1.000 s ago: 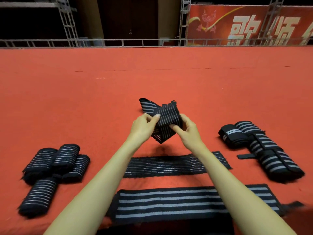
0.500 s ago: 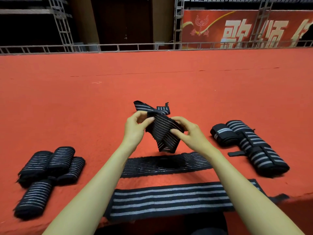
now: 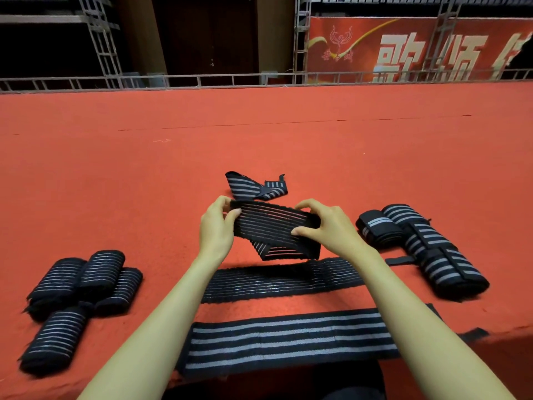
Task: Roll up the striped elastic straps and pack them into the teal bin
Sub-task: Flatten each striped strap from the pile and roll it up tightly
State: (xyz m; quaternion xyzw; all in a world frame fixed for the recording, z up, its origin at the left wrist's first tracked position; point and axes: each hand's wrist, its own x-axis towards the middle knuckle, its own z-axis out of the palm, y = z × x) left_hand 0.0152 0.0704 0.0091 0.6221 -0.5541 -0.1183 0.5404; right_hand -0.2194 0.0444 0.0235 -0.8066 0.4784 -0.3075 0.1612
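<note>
Red worktop (image 3: 259,134), strap (image 3: 274,223) stretched just above its centre: left hand (image 3: 216,226) pinches one end, right hand (image 3: 331,226) grips the other. Flat straps (image 3: 282,280) lie nearer the person; rolled straps (image 3: 78,284) sit at both sides.

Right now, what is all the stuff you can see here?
held strap: one, black with thin pale stripes, in the air at centre.
loose strap: one, black with wide grey stripes, on the carpet behind it.
thin flat strap: one, black, thin stripes, near centre.
wide flat strap: one, black, wide grey stripes, nearest.
left rolls: four, thin-striped, left side.
right rolls: several, wide-striped, right side; count unclear.
carpet: one, red, under everything.
banner: one, red, far right.
railing: one, grey metal, far edge.
hands: left hand and right hand, gripping the held strap's ends.
</note>
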